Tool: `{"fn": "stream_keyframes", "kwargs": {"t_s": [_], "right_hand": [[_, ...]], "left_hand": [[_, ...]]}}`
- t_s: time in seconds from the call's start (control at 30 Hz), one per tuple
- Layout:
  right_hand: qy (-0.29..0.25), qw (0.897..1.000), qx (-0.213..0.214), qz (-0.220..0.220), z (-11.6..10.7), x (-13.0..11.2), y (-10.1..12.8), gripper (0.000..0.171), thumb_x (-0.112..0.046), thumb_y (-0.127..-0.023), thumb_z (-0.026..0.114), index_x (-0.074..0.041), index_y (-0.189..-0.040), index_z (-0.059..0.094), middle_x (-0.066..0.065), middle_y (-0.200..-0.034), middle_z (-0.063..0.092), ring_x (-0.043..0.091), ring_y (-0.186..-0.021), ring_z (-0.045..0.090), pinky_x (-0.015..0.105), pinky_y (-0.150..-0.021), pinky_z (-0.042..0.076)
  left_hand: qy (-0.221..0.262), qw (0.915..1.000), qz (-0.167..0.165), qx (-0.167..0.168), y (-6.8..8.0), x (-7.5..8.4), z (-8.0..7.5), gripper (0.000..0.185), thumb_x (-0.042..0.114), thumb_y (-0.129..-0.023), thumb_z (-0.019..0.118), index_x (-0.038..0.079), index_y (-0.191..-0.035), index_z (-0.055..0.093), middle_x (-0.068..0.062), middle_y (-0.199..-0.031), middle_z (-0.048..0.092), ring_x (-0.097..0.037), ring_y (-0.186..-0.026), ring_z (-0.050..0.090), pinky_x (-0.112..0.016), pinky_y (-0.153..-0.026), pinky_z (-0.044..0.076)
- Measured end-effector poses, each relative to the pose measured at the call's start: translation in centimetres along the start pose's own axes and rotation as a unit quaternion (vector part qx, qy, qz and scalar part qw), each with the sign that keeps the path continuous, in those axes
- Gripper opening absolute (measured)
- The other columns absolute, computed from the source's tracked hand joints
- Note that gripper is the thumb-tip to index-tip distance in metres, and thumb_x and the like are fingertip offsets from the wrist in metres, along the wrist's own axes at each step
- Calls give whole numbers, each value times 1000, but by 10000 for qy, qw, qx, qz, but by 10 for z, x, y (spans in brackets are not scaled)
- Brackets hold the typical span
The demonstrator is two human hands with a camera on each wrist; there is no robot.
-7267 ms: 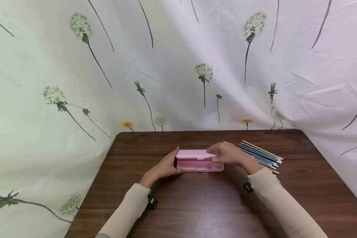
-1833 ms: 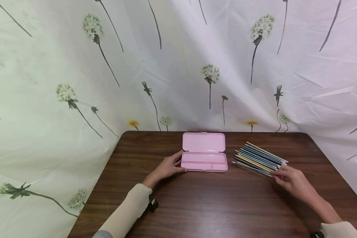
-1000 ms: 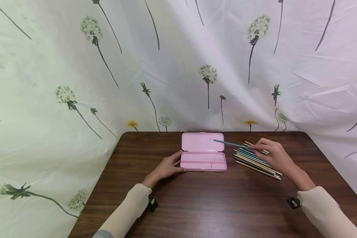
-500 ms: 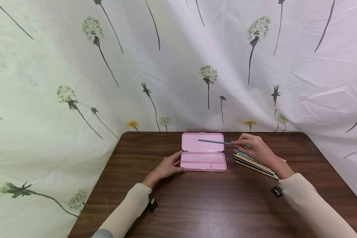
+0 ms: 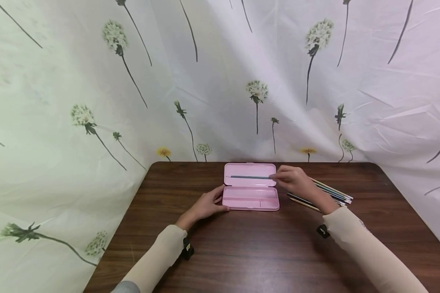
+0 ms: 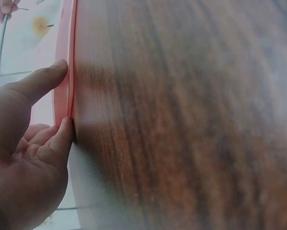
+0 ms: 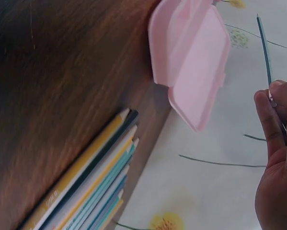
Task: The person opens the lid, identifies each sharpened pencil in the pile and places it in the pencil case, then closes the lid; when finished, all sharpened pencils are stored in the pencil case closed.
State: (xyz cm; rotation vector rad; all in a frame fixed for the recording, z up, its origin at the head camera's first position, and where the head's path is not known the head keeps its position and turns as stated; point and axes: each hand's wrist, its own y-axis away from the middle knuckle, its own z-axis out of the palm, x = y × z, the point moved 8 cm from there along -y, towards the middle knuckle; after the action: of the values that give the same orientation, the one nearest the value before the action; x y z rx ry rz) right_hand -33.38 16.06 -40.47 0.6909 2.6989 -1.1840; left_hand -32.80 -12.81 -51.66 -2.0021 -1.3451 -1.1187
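A pink pencil case (image 5: 240, 206) lies on the table with its lid (image 5: 242, 169) folded back. Its tray has a long compartment and two smaller ones, all bare. My left hand (image 5: 204, 204) holds the case's left end, thumb at the front corner and the other fingers along the side. Above the lid, my right hand (image 5: 296, 182) pinches a teal pencil (image 5: 250, 177) near one end, its sharpened tip pointing left. In the right wrist view that pencil (image 7: 265, 45) is up off the table. Several pencils (image 7: 97, 175) lie in a loose bunch right of the case, partly behind my right forearm.
The brown wooden table (image 5: 242, 252) reaches back to a white cloth (image 5: 212, 81) printed with dandelions. A wrist camera (image 5: 322, 231) shows under my right sleeve, another (image 5: 187, 249) by the left.
The case has been opened since the earliest frame. My right hand picked a teal pencil from the bunch and carried it left over the lid, levelling it. The left hand stays at the case.
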Motion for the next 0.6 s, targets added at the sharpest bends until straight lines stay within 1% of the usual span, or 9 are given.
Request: {"fn": "stream_keyframes", "kwargs": {"t_s": [0.07, 0.2, 0.3, 0.47, 0.6], "right_hand": [[-120, 9999, -71, 24, 6, 2, -1, 20, 10, -88, 80, -2, -104, 84, 5, -90, 72, 8, -71, 57, 13, -60, 46], [-233, 9989, -312, 263, 16, 5, 1, 19, 7, -91, 79, -4, -106, 85, 6, -93, 74, 8, -74, 59, 14, -61, 48], [-173, 9981, -418, 426, 21, 8, 6, 25, 11, -86, 80, -4, -106, 85, 4, -95, 75, 7, -75, 60, 16, -61, 51], [-304, 9967, -436, 607, 24, 14, 14, 25, 10, -87, 81, -7, -105, 86, 1, -96, 75, 4, -76, 60, 18, -60, 53], [-367, 9961, -481, 650, 27, 19, 19, 25, 9, -87, 81, -8, -104, 86, 3, -94, 76, 5, -74, 60, 20, -59, 53]], "left_hand": [[12, 10000, 20, 1, 0, -1, 0, 91, 16, -94, 84, 4, -167, 32, -19, -172, 35, -35, -150, 51, -46, -119, 49], [-32, 10000, 5, 11, 0, 0, 1, 90, 16, -94, 84, 4, -167, 32, -19, -172, 35, -35, -149, 52, -46, -119, 49], [-69, 10000, -10, 6, 1, 1, 1, 90, 16, -95, 83, 4, -167, 32, -19, -173, 34, -36, -149, 52, -46, -119, 49], [-28, 10000, 71, 21, 0, 1, 1, 90, 14, -94, 84, 1, -166, 32, -22, -172, 34, -37, -148, 52, -46, -119, 49], [23, 10000, 74, 18, -1, 1, 2, 90, 13, -94, 83, -1, -166, 31, -22, -172, 34, -38, -149, 51, -46, -119, 48]]}}
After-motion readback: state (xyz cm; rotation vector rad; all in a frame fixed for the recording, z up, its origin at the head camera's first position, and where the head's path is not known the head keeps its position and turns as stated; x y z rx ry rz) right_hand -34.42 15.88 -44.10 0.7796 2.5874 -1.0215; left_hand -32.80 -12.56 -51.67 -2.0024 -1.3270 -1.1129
